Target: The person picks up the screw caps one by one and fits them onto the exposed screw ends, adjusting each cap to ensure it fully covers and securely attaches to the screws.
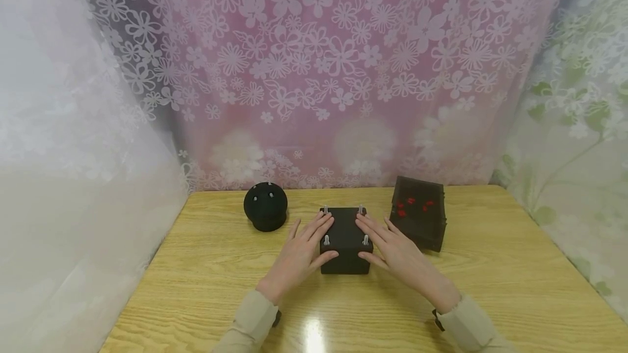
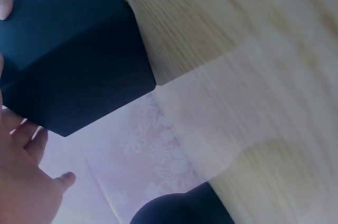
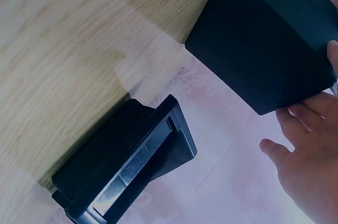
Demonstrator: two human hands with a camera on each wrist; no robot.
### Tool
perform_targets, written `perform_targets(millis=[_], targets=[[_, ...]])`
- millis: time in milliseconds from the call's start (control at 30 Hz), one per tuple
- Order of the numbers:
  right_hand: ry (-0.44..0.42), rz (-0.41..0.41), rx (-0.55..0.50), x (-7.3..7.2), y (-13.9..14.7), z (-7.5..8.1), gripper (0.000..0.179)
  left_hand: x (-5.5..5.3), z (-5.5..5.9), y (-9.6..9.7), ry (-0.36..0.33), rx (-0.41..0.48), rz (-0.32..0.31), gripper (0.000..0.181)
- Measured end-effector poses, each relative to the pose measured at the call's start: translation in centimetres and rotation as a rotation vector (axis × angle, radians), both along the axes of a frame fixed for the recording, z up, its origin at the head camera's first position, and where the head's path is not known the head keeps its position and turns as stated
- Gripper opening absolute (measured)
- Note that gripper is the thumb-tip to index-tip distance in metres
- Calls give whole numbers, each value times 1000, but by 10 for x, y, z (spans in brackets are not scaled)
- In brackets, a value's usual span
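A black box [image 1: 345, 260] stands on the table between both hands, with silver bolt-like pins upright near its top corners. My left hand [image 1: 296, 255] lies along its left side, fingers nearly straight and tips at the top edge, thumb by the front face. On the opposite side my right hand [image 1: 399, 252] mirrors this, its fingers extended over the edge beside the pins. The left wrist view shows the smooth dark side of the box [image 2: 79, 60] above the left hand [image 2: 26, 176]. In the right wrist view, fingertips of the right hand [image 3: 311, 150] touch the box [image 3: 264, 39].
A round black object [image 1: 266, 208] with small silver pins stands at the back left of the wooden table [image 1: 206, 298]. Behind the right hand is a dark tilted case [image 1: 419, 222] with red marks on its face. Flowered curtains [image 1: 314, 70] hang around the table.
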State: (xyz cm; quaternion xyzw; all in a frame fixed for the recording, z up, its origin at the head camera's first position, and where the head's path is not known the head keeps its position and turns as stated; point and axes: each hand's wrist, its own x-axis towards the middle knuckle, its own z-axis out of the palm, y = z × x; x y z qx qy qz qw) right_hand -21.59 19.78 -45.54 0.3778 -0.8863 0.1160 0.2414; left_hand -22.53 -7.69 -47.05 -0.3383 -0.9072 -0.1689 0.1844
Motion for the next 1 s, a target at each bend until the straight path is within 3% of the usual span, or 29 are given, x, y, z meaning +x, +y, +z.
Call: perform_targets(millis=[333,700,1000], targets=[[3,11,-10,2,0,0,72,-4,-1,2,3,7,-30,74],[28,16,-15,0,1,-1,72,-1,7,5,-12,-36,-2,75],[41,19,-23,0,0,-1,73,2,9,8,39,-98,32,75]])
